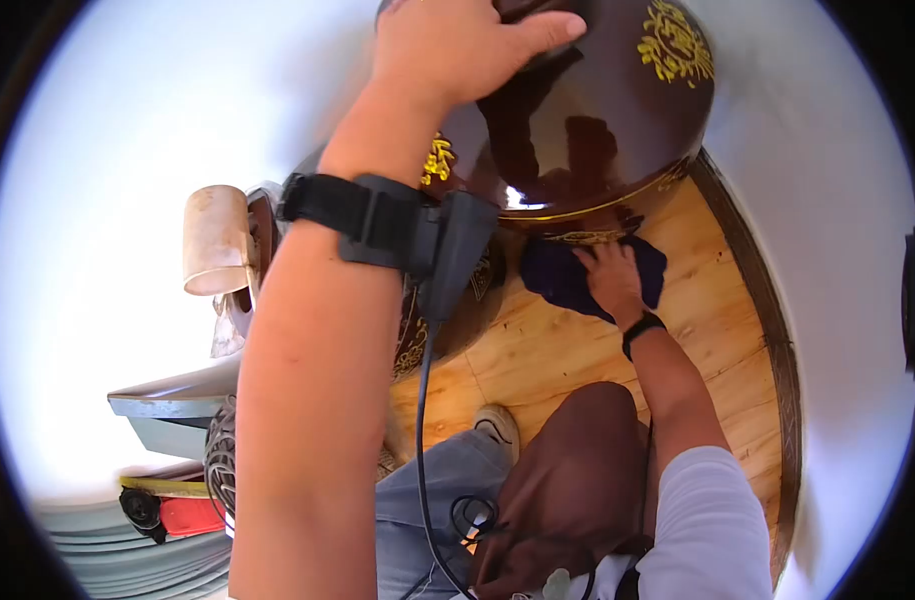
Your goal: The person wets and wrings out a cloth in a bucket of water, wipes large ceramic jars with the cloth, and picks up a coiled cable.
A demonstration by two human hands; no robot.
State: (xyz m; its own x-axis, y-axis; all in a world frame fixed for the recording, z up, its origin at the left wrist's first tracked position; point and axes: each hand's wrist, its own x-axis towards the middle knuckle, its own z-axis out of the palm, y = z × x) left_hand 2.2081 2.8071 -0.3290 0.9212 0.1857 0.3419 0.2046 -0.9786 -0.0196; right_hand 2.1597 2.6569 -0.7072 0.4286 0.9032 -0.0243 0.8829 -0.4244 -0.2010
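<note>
A large glossy dark-brown jar (597, 140) with yellow painted motifs stands at the top of the view. My left hand (442, 50) rests on its upper part, thumb stretched out; the other fingers are largely cut off by the frame edge. Low at the jar's near side, my right hand (615, 280) has its fingers over a dark navy cloth (557, 275), pressing it by the jar's base and the wooden floor. Part of the cloth is hidden under that hand.
Another brown patterned jar (412, 345) is partly hidden behind my left forearm. To the left are a beige cylinder (215, 240), a grey box-like piece (167, 405), coiled cable (220, 455) and a red object (192, 517). Dark skirting (767, 315) edges the wooden floor (537, 350).
</note>
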